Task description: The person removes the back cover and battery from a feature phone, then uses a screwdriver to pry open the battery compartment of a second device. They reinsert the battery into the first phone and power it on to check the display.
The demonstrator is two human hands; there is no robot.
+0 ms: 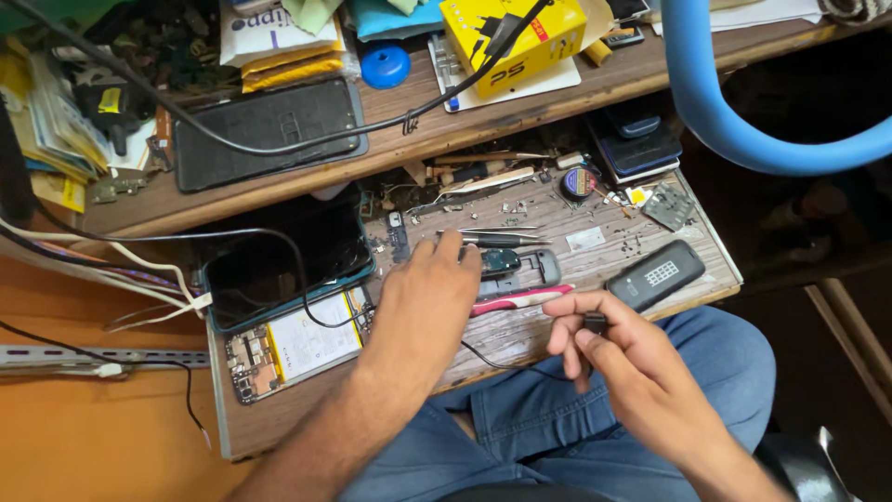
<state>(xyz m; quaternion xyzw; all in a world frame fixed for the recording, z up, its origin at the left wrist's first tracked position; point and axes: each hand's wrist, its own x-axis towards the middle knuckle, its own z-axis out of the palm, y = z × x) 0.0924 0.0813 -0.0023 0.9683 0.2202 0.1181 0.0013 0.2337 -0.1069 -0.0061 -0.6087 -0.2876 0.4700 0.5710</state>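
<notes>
The opened phone (295, 346) lies at the near-left of our pull-out tray (706, 244), back cover off, pale battery and circuit board showing, with its lifted dark screen panel (279, 260) propped just behind it. A thin black cable (316, 311) loops across that screen and the battery.

Right of the phone, our left hand (429, 302) rests palm down on the tray, fingers spread, gripping nothing; the fingertips touch a small grey phone frame (520, 268). A red-handled tool (520, 299) lies just in front of that frame, and tweezers (497, 235) lie just behind it.

Further right from the phone, past the tray's front edge and above our jeans, our right hand (613, 358) pinches a small black connector (596, 323) between thumb and fingers. A thin lead (497, 361) trails from it back under the left hand. A black box with a white grid label (656, 273) sits just beyond it.

Smallest now: loose screws (632, 246) scattered on the tray, well right of the phone.

Risks, as we judge them: that lead runs under the left wrist, so a tug from the right hand could drag it across the tray and sweep screws off. The cable draped over the bare battery could snag and pull the propped screen down. A slip of the left hand could knock the tweezers into the open board.
</notes>
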